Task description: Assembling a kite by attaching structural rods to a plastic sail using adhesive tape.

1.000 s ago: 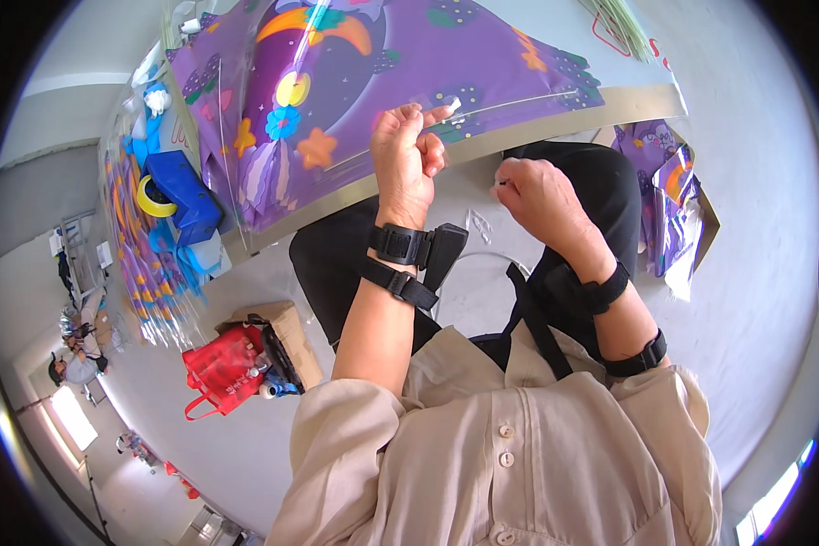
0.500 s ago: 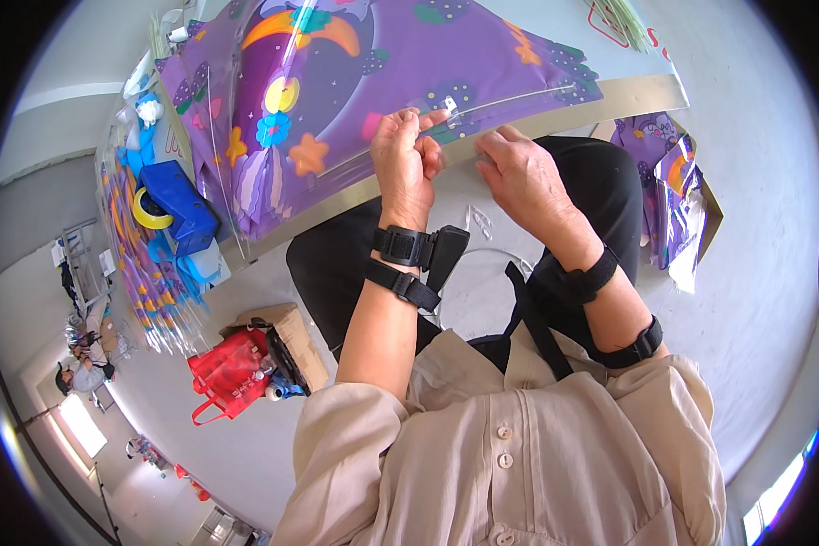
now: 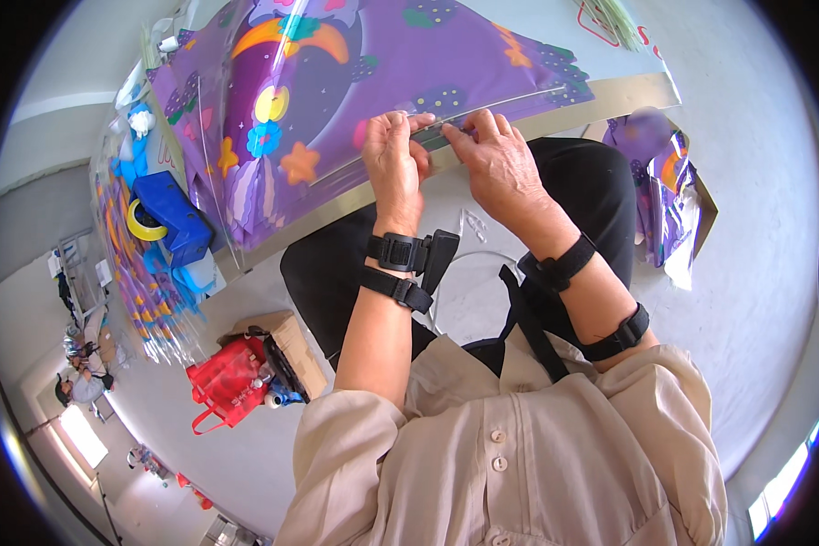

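Left hand [image 3: 393,170] half-curled, right hand [image 3: 502,173] bent-fingered, grips unclear, both sit at 12 o'clock at near edge of glossy purple star-printed sheet [image 3: 409,59] on pale surface [image 3: 623,89], red lettering [image 3: 644,36] between 1 and 2 o'clock.

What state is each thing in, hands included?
Purple printed sheet: spread on the table
Left hand: partly curled at the sheet's near edge; grip unclear
Right hand: bent, fingertips at that edge; grip unclear
Blue tape dispenser: yellow roll at its side
Red bag: on the floor
Black wrist straps: fastened
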`<state>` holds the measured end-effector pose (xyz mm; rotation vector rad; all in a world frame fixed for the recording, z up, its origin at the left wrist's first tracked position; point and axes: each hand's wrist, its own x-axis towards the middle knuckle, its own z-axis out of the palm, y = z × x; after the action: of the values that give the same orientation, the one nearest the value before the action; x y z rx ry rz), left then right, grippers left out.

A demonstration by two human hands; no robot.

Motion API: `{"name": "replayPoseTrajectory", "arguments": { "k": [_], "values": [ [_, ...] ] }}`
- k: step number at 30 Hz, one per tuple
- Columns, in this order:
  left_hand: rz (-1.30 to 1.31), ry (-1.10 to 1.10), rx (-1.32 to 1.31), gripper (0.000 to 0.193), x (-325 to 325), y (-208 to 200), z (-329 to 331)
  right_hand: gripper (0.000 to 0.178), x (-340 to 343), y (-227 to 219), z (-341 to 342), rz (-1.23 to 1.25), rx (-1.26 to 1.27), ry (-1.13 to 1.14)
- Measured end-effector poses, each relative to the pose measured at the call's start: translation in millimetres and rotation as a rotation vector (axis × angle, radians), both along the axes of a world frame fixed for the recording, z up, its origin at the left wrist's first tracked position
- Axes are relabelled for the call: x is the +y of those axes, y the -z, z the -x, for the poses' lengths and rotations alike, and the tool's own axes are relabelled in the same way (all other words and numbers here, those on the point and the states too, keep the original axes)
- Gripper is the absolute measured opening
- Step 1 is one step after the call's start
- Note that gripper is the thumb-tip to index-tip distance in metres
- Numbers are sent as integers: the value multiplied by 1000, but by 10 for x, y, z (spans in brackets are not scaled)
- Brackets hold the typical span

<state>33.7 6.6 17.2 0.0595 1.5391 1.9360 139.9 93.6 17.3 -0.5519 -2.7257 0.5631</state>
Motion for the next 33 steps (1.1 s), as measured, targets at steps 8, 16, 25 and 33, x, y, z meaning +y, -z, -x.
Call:
{"name": "replayPoseTrajectory", "arguments": {
  "k": [8, 16, 25, 33],
  "values": [
    [57, -42, 422, 22, -25, -43, 89, 32, 32, -13, -21, -84, -7, -32],
    [108, -9, 365, 15, -182, -222, -71, 50, 30, -74, 57, -78, -83, 3],
    [82, -36, 89, 13, -320, -222, -33, 55, 31, -7, 40, -138, -58, 18],
    [28, -64, -50, 7, -366, -292, 5, 15, 645, 106, -221, 536, 185, 414]
  ]
}}
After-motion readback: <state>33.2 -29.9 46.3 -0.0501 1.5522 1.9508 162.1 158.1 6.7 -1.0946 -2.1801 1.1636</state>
